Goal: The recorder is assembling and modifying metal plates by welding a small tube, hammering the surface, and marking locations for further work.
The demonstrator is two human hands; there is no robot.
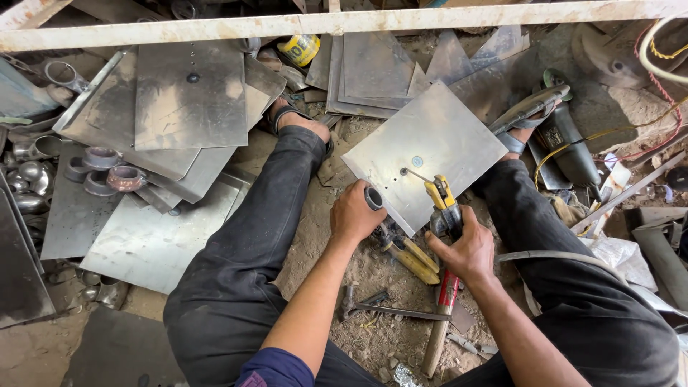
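The metal sheet (430, 154) is the big thing here, a square plate lying on the dirt floor (308, 236) between the person's spread legs, one corner pointing back toward them. It has a few small holes near the middle and a round blue mark beside them.

Next down in size, the drill (443, 208), yellow and dark, sits at the plate's near edge with its bit angled onto the sheet close to those holes. The right hand (467, 251) has its grip pressed tight around the drill body. The left hand (355, 213) is closed around a short dark tube (373, 197) right at the plate's near edge, fingers wrapped fully round it.

Smaller stuff: a pair of yellow-handled pliers (412, 258) lies on the ground between the hands, and a hammer (441, 319) with a wooden handle lies just below the right wrist. Off to the left there's a heap of more sheets (165, 122) and some pipe rings (115, 175).

As for doing this bit well, probably the main thing is keeping the bit square to the plate rather than leaning like it looks now, and holding the sheet down firmly so it can't spin or lift. Steady light pressure looks wiser than forcing it, since thin sheet tends to grab.
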